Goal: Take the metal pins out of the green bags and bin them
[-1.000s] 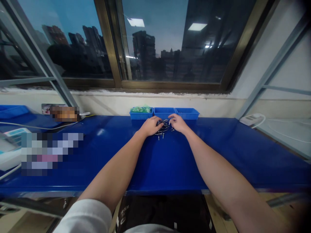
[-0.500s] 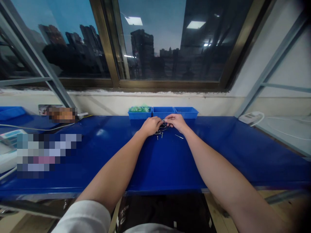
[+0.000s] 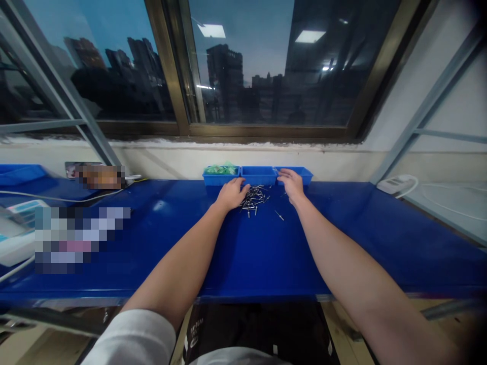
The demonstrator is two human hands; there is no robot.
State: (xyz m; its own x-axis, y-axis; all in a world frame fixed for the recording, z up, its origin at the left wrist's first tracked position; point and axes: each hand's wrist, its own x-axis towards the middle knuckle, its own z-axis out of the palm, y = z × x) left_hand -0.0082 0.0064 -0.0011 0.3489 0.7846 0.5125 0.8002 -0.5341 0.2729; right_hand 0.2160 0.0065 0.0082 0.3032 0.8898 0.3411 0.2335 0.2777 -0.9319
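Note:
A loose pile of small silvery blind rivets (image 3: 251,201) lies on the blue tabletop. My left hand (image 3: 230,195) rests at the pile's left edge, its fingers apart and thumb by the rivets, holding nothing that I can see. In front of the right blue bin (image 3: 305,178), my right hand (image 3: 292,185) has its fingers bent together; a thin, light piece like a rivet shows at the fingertips, near the wall of the middle blue bin (image 3: 259,176). One single rivet (image 3: 279,215) lies apart, right of the pile.
Green plastic packaging (image 3: 221,169) fills the left blue bin (image 3: 213,179) of the row by the wall. On the left are a white device (image 3: 17,243) and another blue tray (image 3: 21,175). A white power strip (image 3: 396,183) with its cable lies far right. Metal posts frame both sides.
My right hand has moved from the pile up and right to the right bin. My left hand has drawn slightly left with its fingers spreading, uncovering more of the rivets.

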